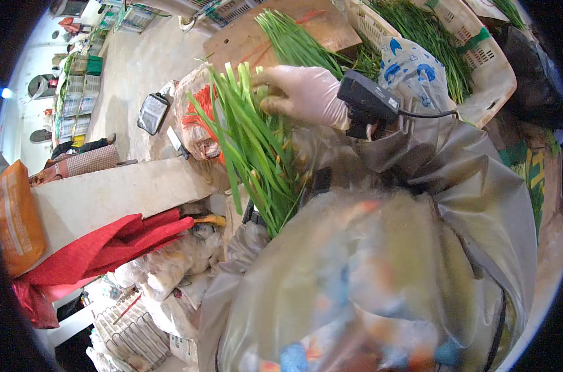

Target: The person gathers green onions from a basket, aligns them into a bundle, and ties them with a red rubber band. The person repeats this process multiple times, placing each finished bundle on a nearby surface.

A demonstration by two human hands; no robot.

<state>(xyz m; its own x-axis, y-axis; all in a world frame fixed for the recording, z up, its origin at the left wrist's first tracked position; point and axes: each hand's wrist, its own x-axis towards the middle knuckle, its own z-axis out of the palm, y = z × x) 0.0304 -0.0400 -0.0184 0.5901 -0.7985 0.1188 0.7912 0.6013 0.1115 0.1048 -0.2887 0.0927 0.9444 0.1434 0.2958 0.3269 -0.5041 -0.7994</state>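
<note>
My right hand (304,93), in a pale thin glove with a black device (370,97) strapped at the wrist, is at the pale stalk ends of a bunch of long flat green leaves, likely garlic chives (258,144). Its fingers are blurred and bent at the edge of the stalks; whether they grip them, I cannot tell. The bunch slants in front of my body, stalk ends up. Leaves cover my left hand; only its sleeve (249,242) and part of a dark wrist device (251,215) show below. Behind the bunch is a bundle of orange-red ties (200,111).
Another green bunch (295,42) lies on a wooden board (235,46). Right of it stands a plastic crate (493,88) of greens, beside a blue-patterned plastic bag (411,65). A pale ledge (123,181), red cloth (109,246) and dark-framed case (152,113) are at left.
</note>
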